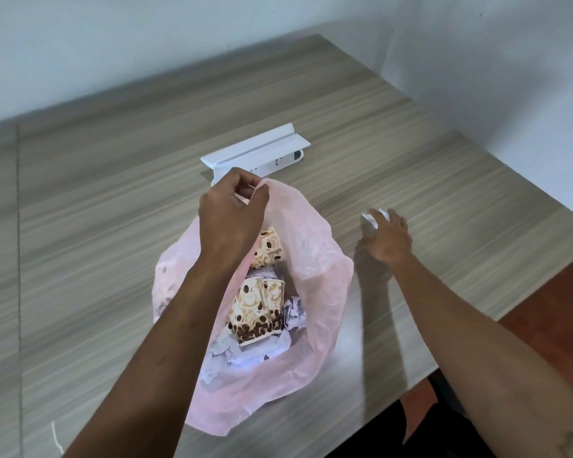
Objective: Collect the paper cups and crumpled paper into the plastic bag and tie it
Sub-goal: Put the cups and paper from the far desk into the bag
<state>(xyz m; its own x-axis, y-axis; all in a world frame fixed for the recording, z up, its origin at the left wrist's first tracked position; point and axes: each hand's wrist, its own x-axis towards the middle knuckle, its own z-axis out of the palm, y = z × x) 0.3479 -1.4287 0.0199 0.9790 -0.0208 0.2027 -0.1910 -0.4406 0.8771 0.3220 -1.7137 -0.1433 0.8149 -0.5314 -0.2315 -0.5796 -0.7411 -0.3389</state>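
Head view, crumpled paper [374,217] beneath right grip [386,238] (touching)

Your widest open counter [96,226] lies across the left of the frame. At centre the pink plastic bag [311,276] blocks the way, with the white power strip [258,153] just behind it. The right edge drops off.
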